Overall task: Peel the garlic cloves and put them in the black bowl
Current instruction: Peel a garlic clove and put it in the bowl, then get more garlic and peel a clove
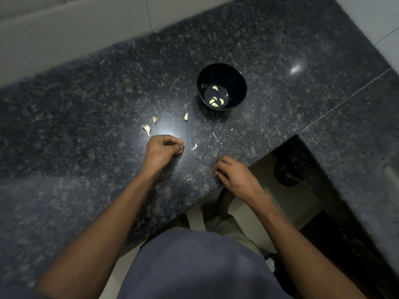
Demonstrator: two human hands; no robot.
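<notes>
We are finding no text, label, brand, number or sign to read anywhere in this view — nothing is showing on the black bowl [221, 86] beyond the fingers, and nothing on the granite counter [86, 104] around them.

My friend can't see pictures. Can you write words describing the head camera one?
A person's left hand and right hand, fingers curled, work over a dark granite counter. A black bowl holds peeled garlic cloves; cloves and skins lie nearby.
</notes>
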